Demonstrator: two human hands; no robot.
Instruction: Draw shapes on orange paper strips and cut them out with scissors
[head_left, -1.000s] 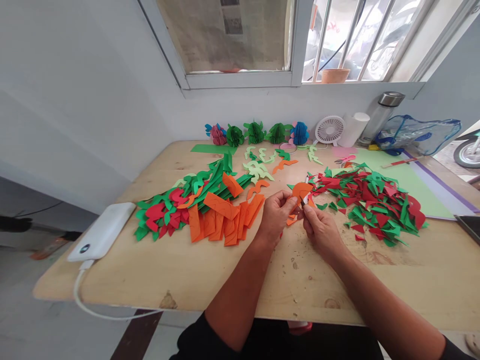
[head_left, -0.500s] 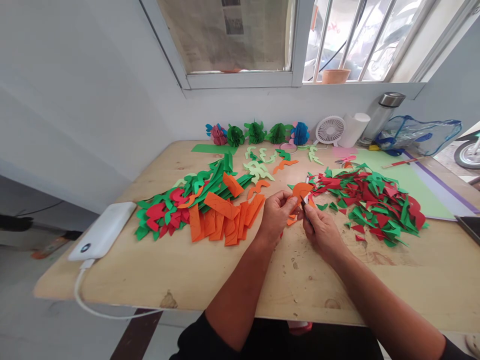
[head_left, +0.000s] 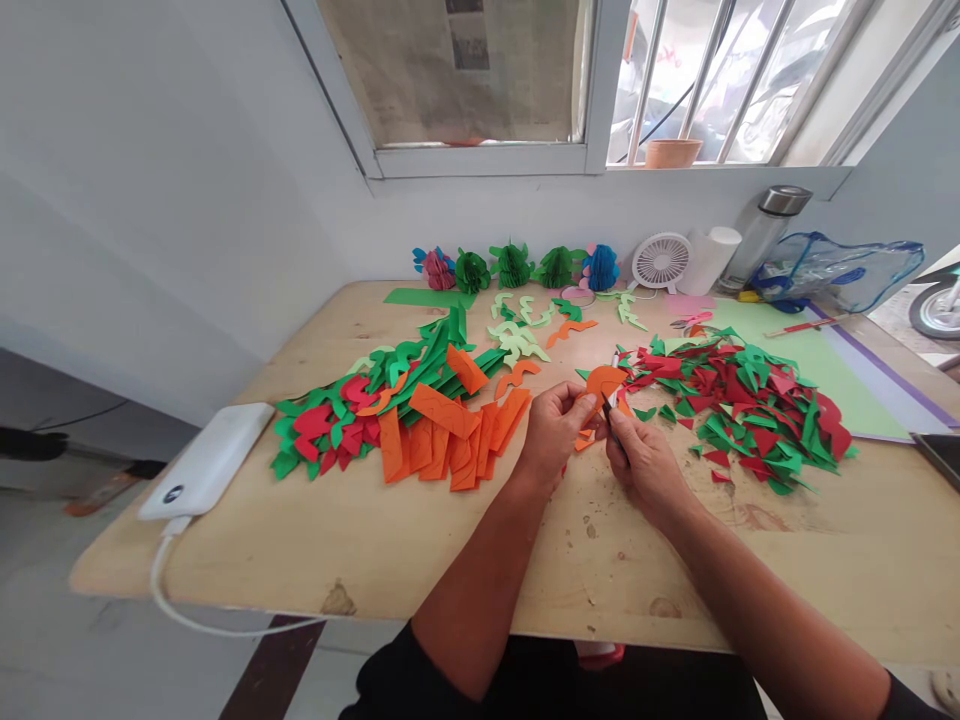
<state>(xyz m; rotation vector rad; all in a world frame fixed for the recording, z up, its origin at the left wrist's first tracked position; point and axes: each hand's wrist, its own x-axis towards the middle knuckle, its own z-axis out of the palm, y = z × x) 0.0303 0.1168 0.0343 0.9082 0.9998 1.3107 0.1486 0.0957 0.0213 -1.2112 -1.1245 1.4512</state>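
Observation:
My left hand (head_left: 556,425) pinches a piece of orange paper (head_left: 604,380) with a curved top edge, held above the table. Against the paper's lower right side, my right hand (head_left: 646,462) grips dark-bladed scissors (head_left: 610,418); the handles are hidden in the fingers. To the left lie folded orange paper strips (head_left: 431,440) with drawn curved lines, beside green paper strips (head_left: 442,365) and a heap of cut red and green shapes (head_left: 322,430). Several wavy pale green cutouts (head_left: 519,342) and an orange wavy cutout (head_left: 517,377) rest beyond my hands.
Red and green paper scraps (head_left: 757,410) are heaped on the right. A white power bank (head_left: 206,465) with a cable sits at the left edge. Along the wall stand honeycomb paper figures (head_left: 512,266), a small fan (head_left: 661,262), a bottle (head_left: 765,240) and a clear pouch (head_left: 847,270).

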